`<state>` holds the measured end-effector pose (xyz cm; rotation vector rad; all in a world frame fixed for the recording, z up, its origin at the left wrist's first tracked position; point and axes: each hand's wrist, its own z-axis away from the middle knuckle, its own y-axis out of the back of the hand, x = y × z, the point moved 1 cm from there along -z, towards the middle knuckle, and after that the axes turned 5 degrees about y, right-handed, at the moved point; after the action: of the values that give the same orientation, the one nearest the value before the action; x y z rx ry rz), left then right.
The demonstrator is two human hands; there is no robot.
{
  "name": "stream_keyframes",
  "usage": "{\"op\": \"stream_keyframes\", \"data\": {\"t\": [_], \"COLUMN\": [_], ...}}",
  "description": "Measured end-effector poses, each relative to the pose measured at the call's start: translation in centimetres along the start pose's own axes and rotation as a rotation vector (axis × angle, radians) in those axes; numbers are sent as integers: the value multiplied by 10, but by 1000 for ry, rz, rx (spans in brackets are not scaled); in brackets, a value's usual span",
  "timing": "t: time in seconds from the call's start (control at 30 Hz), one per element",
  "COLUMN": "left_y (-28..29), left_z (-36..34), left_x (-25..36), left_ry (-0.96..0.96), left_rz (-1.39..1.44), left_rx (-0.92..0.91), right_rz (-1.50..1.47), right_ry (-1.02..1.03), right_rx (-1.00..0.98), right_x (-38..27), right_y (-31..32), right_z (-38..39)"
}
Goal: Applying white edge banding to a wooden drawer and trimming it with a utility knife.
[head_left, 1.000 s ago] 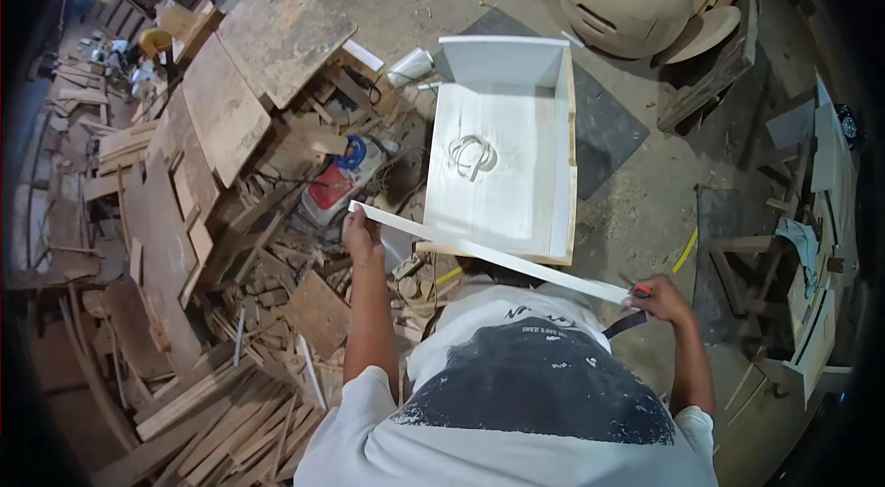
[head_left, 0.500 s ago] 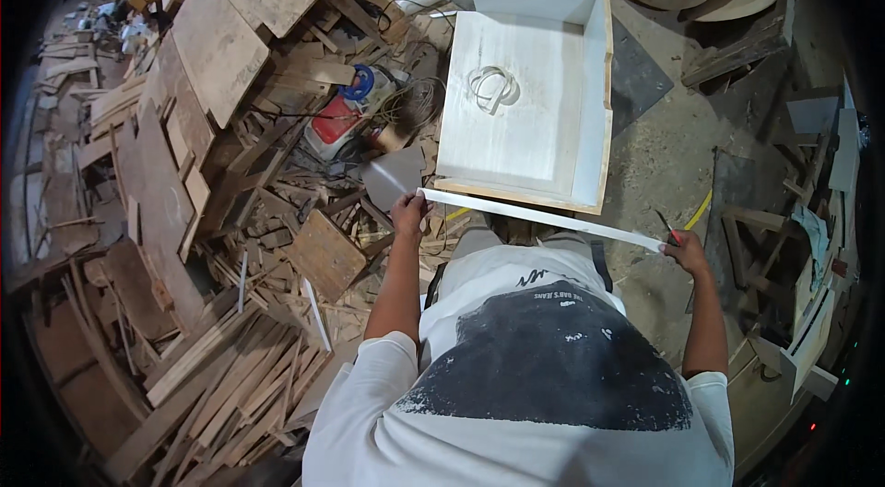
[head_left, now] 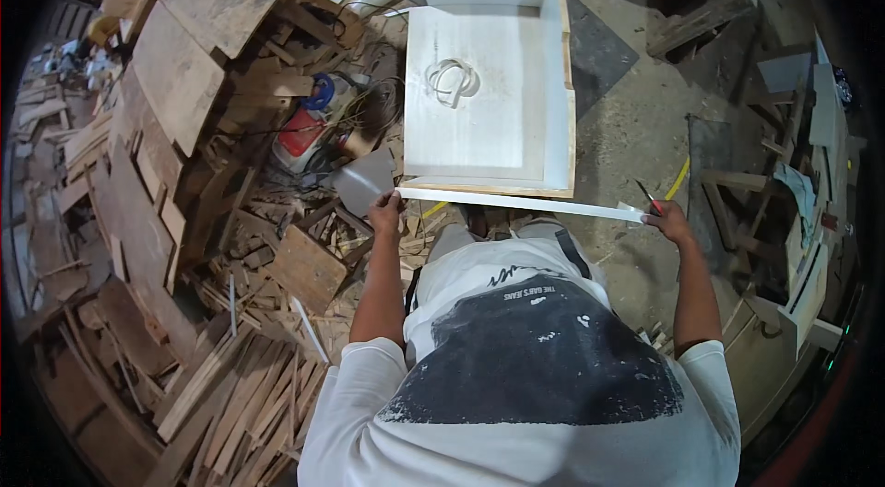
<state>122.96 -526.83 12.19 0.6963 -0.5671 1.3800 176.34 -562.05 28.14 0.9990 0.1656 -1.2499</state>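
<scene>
Your left hand [head_left: 385, 211] has its grip closed on the left end of a long white strip [head_left: 521, 203], fingers wrapped over the end. Your right hand [head_left: 668, 220] is closed on the right end of the same strip and also pinches a thin red-tipped tool [head_left: 647, 197], too small to tell what kind. The strip is stretched roughly level between both hands, running just along the near open edge of the white cabinet box [head_left: 544, 91], close to its raw wood edge; whether it touches, cannot tell.

The box lies on the floor [head_left: 627, 137] with its open face up, white inside, with low walls at the far end and the right. Inside it, one coil of white cord [head_left: 452, 82] lies on the back panel, toward the far left part.

Left of the box: a scrap wood pile [head_left: 184, 238], a red and blue power tool [head_left: 309, 118] with cables, and a grey sheet piece [head_left: 362, 181] just beyond your left hand.
</scene>
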Motion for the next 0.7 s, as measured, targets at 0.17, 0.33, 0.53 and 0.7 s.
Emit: {"op": "stream_keyframes", "data": {"t": [0.17, 0.33, 0.53, 0.7], "left_y": [-9, -11, -17, -16], "left_z": [1, -1, -2, -6], "left_x": [-3, -5, 6, 4], "left_ry": [-71, -74, -2, 25], "left_rz": [-31, -38, -20, -31], "left_rx": [36, 92, 96, 98], "right_rz": [-30, -27, -14, -38], "right_ry": [6, -114, 56, -8], "right_rx": [-19, -5, 11, 6], "right_x": [9, -15, 17, -13], "right_y": [-1, 3, 0, 3], "right_z": [-4, -6, -21, -17]}}
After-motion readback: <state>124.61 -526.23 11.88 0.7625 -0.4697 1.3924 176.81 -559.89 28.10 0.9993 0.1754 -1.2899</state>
